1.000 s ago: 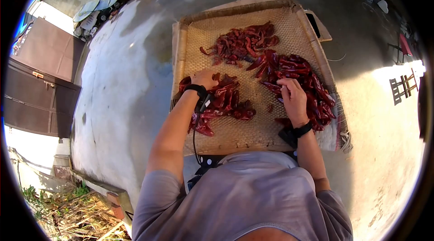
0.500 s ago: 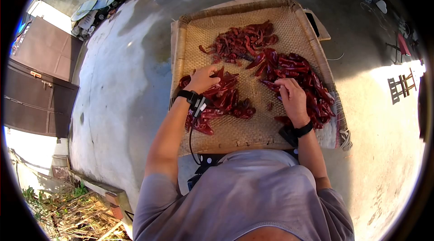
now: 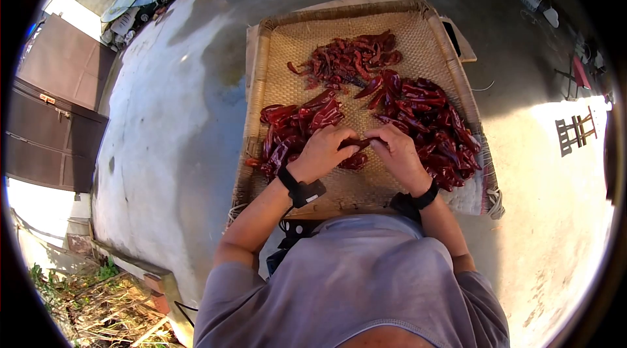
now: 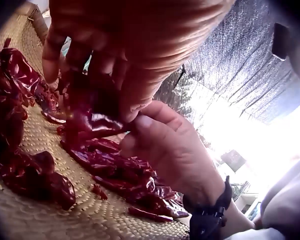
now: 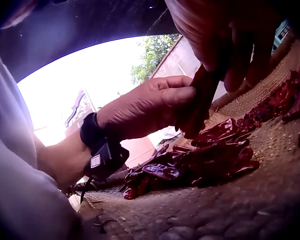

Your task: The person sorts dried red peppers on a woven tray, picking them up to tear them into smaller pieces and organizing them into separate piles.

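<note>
Above the near part of a woven tray (image 3: 385, 181), both hands meet at one dried red chili pepper (image 4: 102, 122). My left hand (image 3: 324, 150) pinches it between thumb and fingers. From the other side, the thumb and fingertips of my right hand (image 3: 400, 155) grip its end. In the right wrist view the chili (image 5: 202, 95) spans the two hands. Under and beyond the left hand lies a pile of whole glossy chilies (image 3: 284, 122). A larger pile of chilies (image 3: 450, 142) lies beside the right hand. Darker, smaller chili pieces (image 3: 356, 57) form a heap toward the far side.
A raised rim (image 3: 339, 13) borders the tray. Rope (image 3: 496, 204) hangs at its near right corner, and a board (image 3: 467, 47) sticks out beneath the right side. Concrete floor surrounds it. Brown metal doors (image 3: 52, 126) stand at left, a small dark stool (image 3: 576, 129) at right.
My left hand has come from the left pile to the middle, bringing a chili with it. The right hand has shifted left off the right pile to meet it.
</note>
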A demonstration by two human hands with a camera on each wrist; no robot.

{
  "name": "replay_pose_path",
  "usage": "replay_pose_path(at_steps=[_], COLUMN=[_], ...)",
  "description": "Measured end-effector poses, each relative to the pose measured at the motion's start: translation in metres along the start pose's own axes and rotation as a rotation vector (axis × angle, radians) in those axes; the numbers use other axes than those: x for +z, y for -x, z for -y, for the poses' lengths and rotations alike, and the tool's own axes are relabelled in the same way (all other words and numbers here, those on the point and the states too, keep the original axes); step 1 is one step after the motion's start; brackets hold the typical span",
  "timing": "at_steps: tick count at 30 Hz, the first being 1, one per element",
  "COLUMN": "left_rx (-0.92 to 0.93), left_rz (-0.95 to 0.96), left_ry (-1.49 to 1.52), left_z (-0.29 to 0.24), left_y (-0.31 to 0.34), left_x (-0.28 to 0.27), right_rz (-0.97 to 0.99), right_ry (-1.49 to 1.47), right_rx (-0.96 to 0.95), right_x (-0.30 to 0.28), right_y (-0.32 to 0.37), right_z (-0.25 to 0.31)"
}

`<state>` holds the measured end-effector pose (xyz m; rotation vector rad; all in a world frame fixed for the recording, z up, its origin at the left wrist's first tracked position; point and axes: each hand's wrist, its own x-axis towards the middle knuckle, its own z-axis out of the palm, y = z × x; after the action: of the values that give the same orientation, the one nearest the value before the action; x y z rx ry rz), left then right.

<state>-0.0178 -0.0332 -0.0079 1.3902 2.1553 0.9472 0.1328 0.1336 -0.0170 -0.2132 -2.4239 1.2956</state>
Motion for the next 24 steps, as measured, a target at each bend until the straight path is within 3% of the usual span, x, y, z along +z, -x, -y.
replay_pose_path(at_steps=[4, 6, 10, 11, 14, 17, 20, 22, 24], left_rx=[-0.158, -0.243, -0.335, -0.356, -0.421, -0.166, -0.194, -0.003, 0.006], left_rz=[-0.008, -0.103, -0.219, -0.144, -0.045, -0.248, -0.002, 0.034, 0.052], left_ry=[-0.156, -0.275, -0.513, -0.553, -0.548, -0.596, -0.058, -0.003, 0.048], left_z=[0.016, 0.027, 0.067, 0.073, 0.066, 0.050, 0.006, 0.000, -0.006], left_y=[-0.008, -0.017, -0.040, -0.042, -0.045, -0.034, -0.024, -0.017, -0.015], left_x=[-0.027, -0.033, -0.019, -0.017, -0.020, -0.019, -0.026, -0.015, -0.009], right_rz=[-0.225, -0.359, -0.404, -0.351, -0.393, -0.387, -0.168, -0.134, -0.009], right_ry=[0.055, 0.157, 0.373, 0.472, 0.668, 0.586, 0.133, 0.149, 0.081], right_rx=[0.029, -0.017, 0.112, 0.160, -0.013, -0.089, 0.095, -0.083, -0.076], right_x=[-0.016, -0.023, -0.030, -0.030, -0.030, -0.033, -0.026, -0.015, -0.007], right_y=[-0.006, -0.012, -0.013, -0.011, -0.004, -0.006, -0.009, -0.010, -0.006], right_z=[-0.002, -0.010, -0.032, -0.042, -0.052, -0.033, 0.000, 0.002, -0.008])
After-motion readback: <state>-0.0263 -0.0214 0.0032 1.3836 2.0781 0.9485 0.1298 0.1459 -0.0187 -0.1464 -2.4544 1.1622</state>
